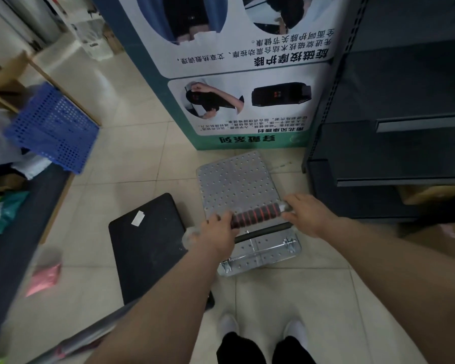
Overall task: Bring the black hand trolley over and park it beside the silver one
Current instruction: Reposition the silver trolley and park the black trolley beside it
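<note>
Downward view from head height onto a pale tiled floor. At centre, a silver trolley: perforated metal deck flat on the tiles, far edge right at the foot of a tall printed poster. Black trolley just left of the silver trolley, roughly parallel to it, with a narrow strip of tile between the two decks. Dark flat deck set a little nearer the viewer than the silver one, a small white label on top, no upright handle visible on it. Left hand wrapped round the left end of the silver trolley's handle, fingers curled over a bar sleeved in red-and-black foam. Right hand closed round the same bar's chrome right end. Neither hand on the black trolley. Dark shelving close to the right of the silver trolley. Blue crate well to its left and farther away. White shoes just short of its near edge, at the bottom of the view. Judging from this layout: fetching seemingly done, with the black trolley already alongside the silver one. Probably left to do: a small straightening of the silver trolley or of the pair, then release of the handle. Alignment of the near ends impossible to judge, the black deck's near corner hidden under the left forearm.
</note>
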Motion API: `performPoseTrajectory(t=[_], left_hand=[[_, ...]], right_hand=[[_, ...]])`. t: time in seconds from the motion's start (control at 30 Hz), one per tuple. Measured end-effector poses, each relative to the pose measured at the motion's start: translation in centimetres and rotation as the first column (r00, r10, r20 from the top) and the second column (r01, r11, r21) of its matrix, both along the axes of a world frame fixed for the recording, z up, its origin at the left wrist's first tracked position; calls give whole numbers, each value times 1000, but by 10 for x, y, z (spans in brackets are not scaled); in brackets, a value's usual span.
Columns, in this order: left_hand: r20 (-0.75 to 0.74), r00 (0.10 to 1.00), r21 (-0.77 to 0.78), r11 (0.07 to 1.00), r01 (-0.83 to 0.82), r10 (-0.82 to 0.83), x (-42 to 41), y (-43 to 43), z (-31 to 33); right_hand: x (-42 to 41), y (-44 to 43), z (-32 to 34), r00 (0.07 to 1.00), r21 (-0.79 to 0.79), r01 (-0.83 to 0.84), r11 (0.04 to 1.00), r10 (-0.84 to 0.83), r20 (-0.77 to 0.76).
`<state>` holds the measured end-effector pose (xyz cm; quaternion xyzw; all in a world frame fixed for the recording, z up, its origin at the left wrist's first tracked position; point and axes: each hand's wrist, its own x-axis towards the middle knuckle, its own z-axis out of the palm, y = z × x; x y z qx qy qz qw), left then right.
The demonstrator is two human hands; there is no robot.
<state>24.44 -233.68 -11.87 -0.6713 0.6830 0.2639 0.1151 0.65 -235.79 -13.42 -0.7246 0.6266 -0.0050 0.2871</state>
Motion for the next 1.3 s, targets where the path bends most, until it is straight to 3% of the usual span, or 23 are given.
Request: performPoseTrajectory(t=[0.2, 0.43, 0.63, 0.77, 1.1, 1.3], left_hand=[[8, 999, 24, 998, 50, -50, -1, 4, -3], [2, 996, 36, 996, 87, -87, -10, 18, -3], [34, 990, -56, 989, 139, -137, -14, 31, -5], [46, 988, -117, 982, 149, -145, -14, 36, -7], [108, 966, -68, 968, 242, -234, -31, 26, 2], [43, 969, -27, 969, 244, -243, -73, 12, 8]], right_hand=[[-9, 10, -6, 1000, -75, -25, 997, 26, 16], [-21, 22, -5, 997, -36, -76, 996, 76, 11], [-23, 34, -7, 997, -36, -72, 997, 72, -23], [-19, 43, -7, 998, -43, -59, 997, 57, -39], [-31, 66, -4, 998, -42, 23, 999, -25, -54], [-66, 62, 5, 988, 3, 119, 993, -118, -100]])
